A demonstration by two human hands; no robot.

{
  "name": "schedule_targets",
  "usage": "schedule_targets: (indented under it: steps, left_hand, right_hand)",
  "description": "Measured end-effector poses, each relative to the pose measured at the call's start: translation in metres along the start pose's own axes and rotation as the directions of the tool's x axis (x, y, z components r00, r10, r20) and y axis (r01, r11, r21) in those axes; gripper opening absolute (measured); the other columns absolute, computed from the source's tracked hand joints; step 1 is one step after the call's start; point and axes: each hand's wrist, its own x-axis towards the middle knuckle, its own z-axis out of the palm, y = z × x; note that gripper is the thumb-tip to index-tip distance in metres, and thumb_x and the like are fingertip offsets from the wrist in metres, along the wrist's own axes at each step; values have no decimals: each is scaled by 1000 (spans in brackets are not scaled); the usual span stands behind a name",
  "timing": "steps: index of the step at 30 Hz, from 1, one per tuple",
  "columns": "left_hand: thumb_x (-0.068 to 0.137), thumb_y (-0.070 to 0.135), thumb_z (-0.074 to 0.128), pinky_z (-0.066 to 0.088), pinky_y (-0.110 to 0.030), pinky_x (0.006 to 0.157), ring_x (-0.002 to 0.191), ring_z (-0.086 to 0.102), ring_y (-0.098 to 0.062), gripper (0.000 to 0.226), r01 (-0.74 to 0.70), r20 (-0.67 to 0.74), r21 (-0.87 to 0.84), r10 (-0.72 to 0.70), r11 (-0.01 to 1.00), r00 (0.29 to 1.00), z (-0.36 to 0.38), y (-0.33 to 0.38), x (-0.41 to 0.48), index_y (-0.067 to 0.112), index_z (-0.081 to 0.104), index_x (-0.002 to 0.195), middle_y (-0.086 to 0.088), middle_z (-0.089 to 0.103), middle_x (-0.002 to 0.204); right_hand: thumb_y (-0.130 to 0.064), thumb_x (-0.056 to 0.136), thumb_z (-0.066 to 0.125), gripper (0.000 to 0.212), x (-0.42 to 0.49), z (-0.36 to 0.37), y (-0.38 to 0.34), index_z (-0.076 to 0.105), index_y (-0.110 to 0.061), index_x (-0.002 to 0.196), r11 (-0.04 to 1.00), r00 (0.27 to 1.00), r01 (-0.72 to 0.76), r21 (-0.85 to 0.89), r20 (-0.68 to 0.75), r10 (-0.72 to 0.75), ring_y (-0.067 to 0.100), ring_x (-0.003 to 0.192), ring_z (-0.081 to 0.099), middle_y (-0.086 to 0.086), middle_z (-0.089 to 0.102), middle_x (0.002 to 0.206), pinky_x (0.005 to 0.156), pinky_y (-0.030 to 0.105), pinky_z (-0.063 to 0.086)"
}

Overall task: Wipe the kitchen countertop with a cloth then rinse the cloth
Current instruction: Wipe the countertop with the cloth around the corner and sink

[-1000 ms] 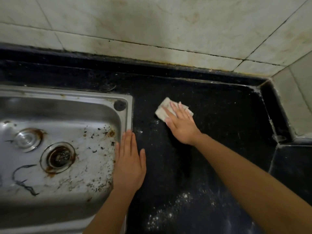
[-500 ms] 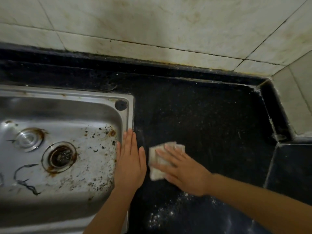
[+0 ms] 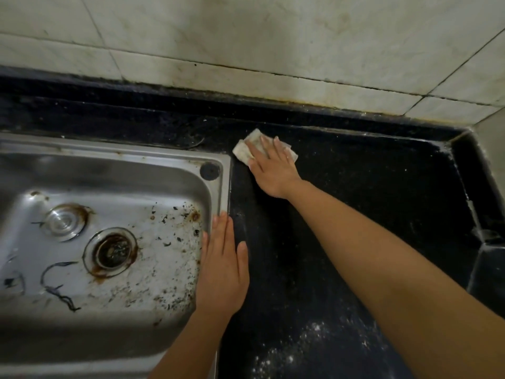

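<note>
Head camera looks down on our two bare hands at a black speckled stone countertop (image 3: 369, 192). Our right hand (image 3: 273, 170) lies flat on a small, pale, crumpled cloth (image 3: 243, 153), its fingers straight and slightly spread, pressing the cloth onto the stone. The cloth sits at the back of the countertop, just beside the rear right corner of the steel sink (image 3: 109, 153) and near the raised black back ledge. Our left hand (image 3: 222, 272) rests palm down across the sink's right rim and the counter edge, with its fingers straight and together and the thumb held a little apart.

The sink basin is dull brushed metal, flecked with dark crumbs and rust stains. A round drain (image 3: 110, 253) ringed with brown rust sits near its middle. A scatter of fine white powder (image 3: 295, 354) lies on the near countertop. Above the ledge rises a stained, pale tiled wall (image 3: 246, 45).
</note>
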Motion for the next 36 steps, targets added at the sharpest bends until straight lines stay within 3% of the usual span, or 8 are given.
schedule_targets:
  steps: [4,10,14,18,21,25,30,36]
  left_hand:
    - [93,57,-4,-12,-20,116,144,-9,0,72,-1,4,-34,1,999,1000,-1,-2,0,16,7,150,6,1,158]
    - [92,64,3,-8,-18,116,143,-6,3,76,-3,5,-140,3,990,1000,-5,-4,-4,16,9,151,9,2,157]
    - [90,66,6,-7,-17,116,144,-5,2,79,-6,2,-156,7,988,1000,-6,-3,-5,16,8,151,10,1,157]
    - [89,68,7,-3,-22,117,144,-5,1,80,-2,8,-173,4,985,1000,-6,-3,-4,17,7,152,10,0,158]
    - [91,65,9,-6,-18,116,144,-5,0,77,-3,10,-156,4,988,1000,-5,-4,-3,18,7,152,10,0,158]
    - [91,63,12,-6,-18,116,145,-4,-2,78,2,5,-133,-1,991,1000,-4,-2,-3,15,8,152,8,2,159]
    - [91,59,13,-3,-25,118,145,-3,-4,76,2,5,-97,-2,995,1000,-3,-1,-4,13,7,152,6,3,159]
    - [98,41,26,6,-36,121,146,-2,-11,65,6,21,-71,-5,997,1000,-5,2,-4,8,7,151,-3,4,160]
  right_hand:
    - [-39,103,20,52,-22,8,-4,-1,-34,151,991,992,127,-31,1,-127,22,145,-19,0,-10,160,114,38,-14]
    - [-41,100,30,56,-147,43,6,0,-33,147,881,888,454,-130,139,-437,23,146,-14,-1,-3,160,114,39,-13]
    - [-41,100,32,51,-214,69,21,21,-32,149,751,779,624,-216,237,-580,28,147,0,1,14,159,114,50,5]
    - [-42,102,30,48,-203,55,33,19,-40,148,672,680,726,-147,294,-671,18,146,-9,-5,11,160,117,35,-12]
    - [-43,101,29,51,-154,37,25,15,-36,149,770,798,602,-210,201,-569,19,146,-7,-5,8,160,116,35,-12]
    - [-40,103,24,54,-82,11,21,1,-32,151,971,979,199,-133,61,-192,22,146,-10,-1,-2,161,118,37,-8]
    - [-41,103,16,52,-67,6,46,-3,-33,151,990,990,-138,-10,-13,138,22,146,-16,-2,-10,160,119,37,-8]
    - [-43,103,15,52,-153,23,93,3,-30,151,946,946,-312,87,-65,318,14,145,-17,-5,-9,160,118,31,-10]
